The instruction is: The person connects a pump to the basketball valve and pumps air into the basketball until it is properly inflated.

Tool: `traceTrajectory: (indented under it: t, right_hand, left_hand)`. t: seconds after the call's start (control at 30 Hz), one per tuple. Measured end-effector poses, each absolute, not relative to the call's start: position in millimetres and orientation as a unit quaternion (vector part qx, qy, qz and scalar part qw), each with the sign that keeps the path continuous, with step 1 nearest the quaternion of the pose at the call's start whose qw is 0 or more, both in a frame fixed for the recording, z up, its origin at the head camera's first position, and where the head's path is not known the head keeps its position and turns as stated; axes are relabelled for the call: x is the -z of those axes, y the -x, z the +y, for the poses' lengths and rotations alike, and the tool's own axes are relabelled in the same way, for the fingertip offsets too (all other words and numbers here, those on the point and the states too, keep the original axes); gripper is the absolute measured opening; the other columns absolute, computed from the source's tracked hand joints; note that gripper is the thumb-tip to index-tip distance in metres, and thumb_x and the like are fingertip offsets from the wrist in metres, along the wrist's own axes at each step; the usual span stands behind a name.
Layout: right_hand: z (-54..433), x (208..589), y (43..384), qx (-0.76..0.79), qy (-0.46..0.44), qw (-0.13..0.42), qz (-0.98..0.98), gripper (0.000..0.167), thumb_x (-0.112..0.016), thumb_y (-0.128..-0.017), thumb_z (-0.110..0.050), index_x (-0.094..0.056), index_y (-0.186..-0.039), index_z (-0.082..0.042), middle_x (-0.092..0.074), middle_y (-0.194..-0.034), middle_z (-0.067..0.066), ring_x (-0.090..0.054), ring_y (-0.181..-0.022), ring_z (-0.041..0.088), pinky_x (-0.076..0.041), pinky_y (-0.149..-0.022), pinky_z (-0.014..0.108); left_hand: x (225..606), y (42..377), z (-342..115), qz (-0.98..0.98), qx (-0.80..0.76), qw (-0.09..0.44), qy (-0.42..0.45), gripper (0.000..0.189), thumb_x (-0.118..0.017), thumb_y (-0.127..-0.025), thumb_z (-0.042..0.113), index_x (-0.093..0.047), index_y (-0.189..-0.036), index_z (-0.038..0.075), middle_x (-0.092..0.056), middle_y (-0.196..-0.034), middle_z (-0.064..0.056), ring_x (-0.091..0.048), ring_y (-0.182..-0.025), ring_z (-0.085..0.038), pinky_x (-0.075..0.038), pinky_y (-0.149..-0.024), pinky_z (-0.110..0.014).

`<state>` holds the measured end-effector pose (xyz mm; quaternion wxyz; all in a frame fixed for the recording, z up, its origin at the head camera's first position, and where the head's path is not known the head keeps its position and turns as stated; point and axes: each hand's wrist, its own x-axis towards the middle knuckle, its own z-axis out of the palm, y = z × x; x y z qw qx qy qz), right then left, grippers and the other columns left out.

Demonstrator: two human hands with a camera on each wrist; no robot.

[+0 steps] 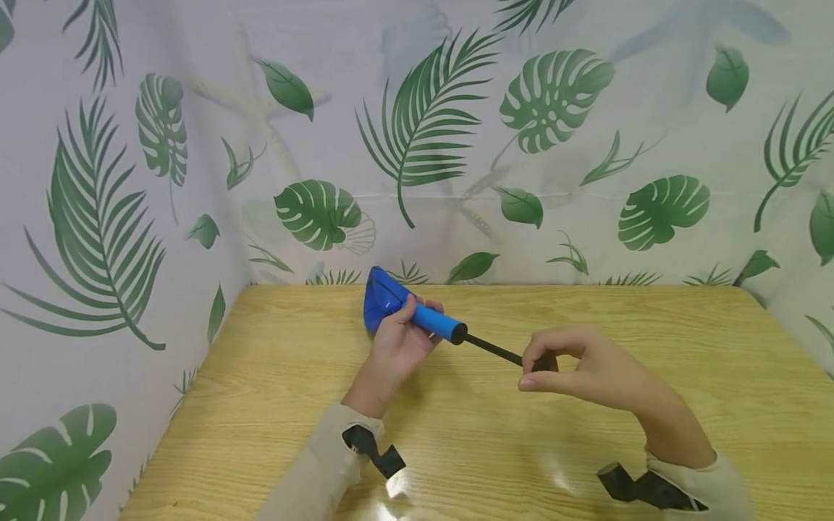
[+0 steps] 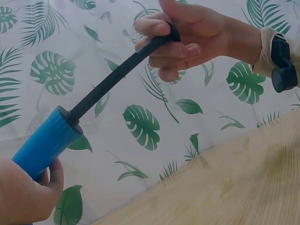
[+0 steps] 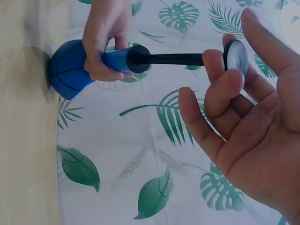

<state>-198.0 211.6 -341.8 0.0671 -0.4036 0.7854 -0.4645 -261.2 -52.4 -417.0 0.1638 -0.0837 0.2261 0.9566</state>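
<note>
Two hands share one hand pump above the tabletop: left hand wraps its blue barrel, right hand pinches the black rod's end cap. Long axis runs left-to-right, rod extended toward the right grip.

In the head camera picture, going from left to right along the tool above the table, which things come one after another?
Blue cone-shaped end → left hand around the blue grip → thin black rod → right hand pinching the rod's far end.
</note>
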Motion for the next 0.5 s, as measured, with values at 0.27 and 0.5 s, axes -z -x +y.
traceTrajectory:
  t: [0.27,0.5]
  right_hand:
    - [217,343,202,0.469,0.428,0.087,0.767,0.022,-0.07,-0.09,0.002,-0.072,-0.101,-0.017,-0.07,-0.091,-0.003,-0.061,-0.071,0.012,-0.055,-0.063,0.028]
    - [209,360,210,0.48,0.406,0.103,0.771,0.014,-0.068,-0.095,-0.004,-0.073,-0.104,-0.013,-0.072,-0.093,-0.004,-0.064,-0.072,0.014,-0.058,-0.064,0.03]
  left_hand:
    - [419,260,-50,0.223,-0.958,0.16,0.078,0.013,-0.038,-0.11,0.027,-0.042,-0.106,0.015,-0.056,-0.092,0.001,-0.061,-0.092,-0.016,-0.052,-0.086,-0.037]
    - [419,252,-41,0.238,-0.954,0.168,0.071,0.016,-0.034,-0.111,0.029,-0.041,-0.103,0.017,-0.055,-0.094,0.002,-0.058,-0.094,-0.015,-0.049,-0.087,-0.036]
